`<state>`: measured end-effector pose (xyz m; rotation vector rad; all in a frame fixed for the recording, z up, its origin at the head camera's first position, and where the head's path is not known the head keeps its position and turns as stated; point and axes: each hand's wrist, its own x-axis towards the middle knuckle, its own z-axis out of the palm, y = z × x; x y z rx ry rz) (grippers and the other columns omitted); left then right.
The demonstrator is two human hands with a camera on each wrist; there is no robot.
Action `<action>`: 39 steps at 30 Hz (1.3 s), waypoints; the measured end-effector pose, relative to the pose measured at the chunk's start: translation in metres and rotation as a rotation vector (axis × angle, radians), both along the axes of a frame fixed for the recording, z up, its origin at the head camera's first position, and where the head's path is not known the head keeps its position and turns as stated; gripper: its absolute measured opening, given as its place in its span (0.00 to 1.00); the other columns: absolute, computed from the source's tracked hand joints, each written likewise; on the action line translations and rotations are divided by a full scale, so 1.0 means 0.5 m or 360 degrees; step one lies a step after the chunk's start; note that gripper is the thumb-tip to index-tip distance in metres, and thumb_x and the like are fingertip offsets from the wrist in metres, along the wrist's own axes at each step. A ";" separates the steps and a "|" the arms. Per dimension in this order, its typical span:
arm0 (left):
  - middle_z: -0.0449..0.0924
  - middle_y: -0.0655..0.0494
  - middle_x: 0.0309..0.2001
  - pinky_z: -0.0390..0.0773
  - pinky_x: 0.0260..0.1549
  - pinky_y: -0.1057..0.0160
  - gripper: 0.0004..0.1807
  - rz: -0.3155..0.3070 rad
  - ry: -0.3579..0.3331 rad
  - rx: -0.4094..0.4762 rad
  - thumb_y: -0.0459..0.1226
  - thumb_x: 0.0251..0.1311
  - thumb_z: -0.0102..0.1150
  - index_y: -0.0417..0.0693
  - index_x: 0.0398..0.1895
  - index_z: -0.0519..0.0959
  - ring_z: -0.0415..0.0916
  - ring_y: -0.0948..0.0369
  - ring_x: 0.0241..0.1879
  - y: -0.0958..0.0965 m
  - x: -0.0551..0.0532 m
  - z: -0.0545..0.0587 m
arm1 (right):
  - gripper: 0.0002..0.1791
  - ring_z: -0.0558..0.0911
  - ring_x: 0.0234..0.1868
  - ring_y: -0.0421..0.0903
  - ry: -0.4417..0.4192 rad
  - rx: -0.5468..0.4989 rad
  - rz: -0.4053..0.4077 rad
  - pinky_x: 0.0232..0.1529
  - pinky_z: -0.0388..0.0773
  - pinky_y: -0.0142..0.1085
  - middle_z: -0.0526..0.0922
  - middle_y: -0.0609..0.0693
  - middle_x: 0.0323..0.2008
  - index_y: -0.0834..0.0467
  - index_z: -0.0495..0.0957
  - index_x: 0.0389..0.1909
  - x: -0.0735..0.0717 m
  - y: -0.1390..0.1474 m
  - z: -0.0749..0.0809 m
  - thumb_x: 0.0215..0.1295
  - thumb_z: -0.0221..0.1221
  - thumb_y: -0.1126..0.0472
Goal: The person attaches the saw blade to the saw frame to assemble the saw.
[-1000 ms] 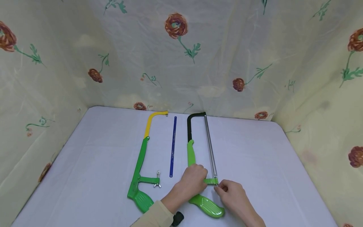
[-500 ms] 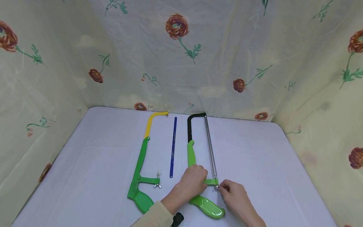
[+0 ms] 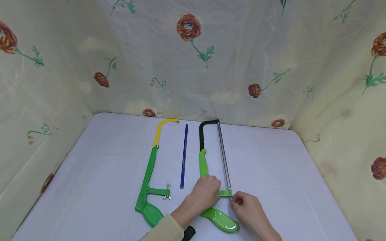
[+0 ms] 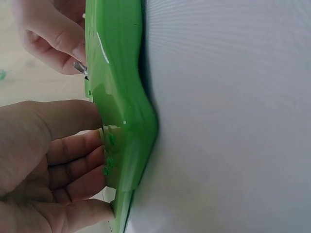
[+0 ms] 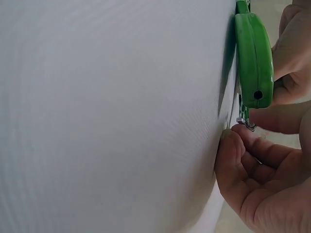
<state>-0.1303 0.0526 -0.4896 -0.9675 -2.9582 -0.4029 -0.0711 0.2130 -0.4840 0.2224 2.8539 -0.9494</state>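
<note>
A light green hacksaw (image 3: pixel 223 220) with a black front bow lies flat on the table, a grey blade (image 3: pixel 223 154) fitted along its right side. My left hand (image 3: pixel 205 191) holds its frame where the handle meets the short cross arm; in the left wrist view the fingers and thumb (image 4: pixel 73 116) lie along the green metal. At the end of that arm, the thumb and forefinger of my right hand (image 3: pixel 248 206) pinch a small silver wing nut (image 4: pixel 80 68). Fingertips largely cover the nut in the head view. The hacksaw's handle end (image 5: pixel 255 63) shows above the right hand in the right wrist view.
Left of the hands lies a second hacksaw (image 3: pixel 148 170), dark green and yellow, without a blade, its own wing nut (image 3: pixel 167 197) on the cross arm. A loose blue blade (image 3: pixel 184 155) lies between the two saws. Flower-printed cloth (image 3: pixel 226 73) hangs behind the white table (image 3: pixel 271 160).
My right fingertips have shifted slightly at the wing nut, whose wings showed half a second ago and are now mostly covered. My left hand and both saws stay in place.
</note>
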 end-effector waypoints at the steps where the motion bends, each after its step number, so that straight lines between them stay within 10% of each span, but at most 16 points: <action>1: 0.76 0.60 0.23 0.67 0.23 0.70 0.07 0.0001 -0.0002 -0.0004 0.41 0.53 0.71 0.50 0.26 0.82 0.66 0.66 0.24 0.000 0.000 0.001 | 0.04 0.72 0.24 0.41 -0.0006 -0.0007 0.0009 0.25 0.67 0.30 0.77 0.46 0.20 0.56 0.80 0.25 0.001 -0.001 0.001 0.57 0.64 0.64; 10: 0.76 0.60 0.23 0.66 0.21 0.70 0.09 -0.0013 -0.0006 0.0021 0.42 0.53 0.72 0.49 0.25 0.82 0.65 0.66 0.24 -0.004 0.001 0.006 | 0.13 0.69 0.24 0.41 -0.0044 0.0001 0.0010 0.24 0.64 0.31 0.73 0.45 0.18 0.54 0.77 0.22 0.000 -0.005 0.001 0.62 0.65 0.54; 39: 0.76 0.60 0.23 0.68 0.23 0.70 0.08 -0.0008 0.0020 0.0020 0.41 0.53 0.71 0.49 0.25 0.82 0.66 0.65 0.24 -0.003 0.001 0.004 | 0.04 0.72 0.23 0.41 -0.0004 -0.0014 -0.0011 0.23 0.68 0.30 0.77 0.46 0.20 0.59 0.82 0.30 -0.009 0.008 -0.002 0.62 0.60 0.65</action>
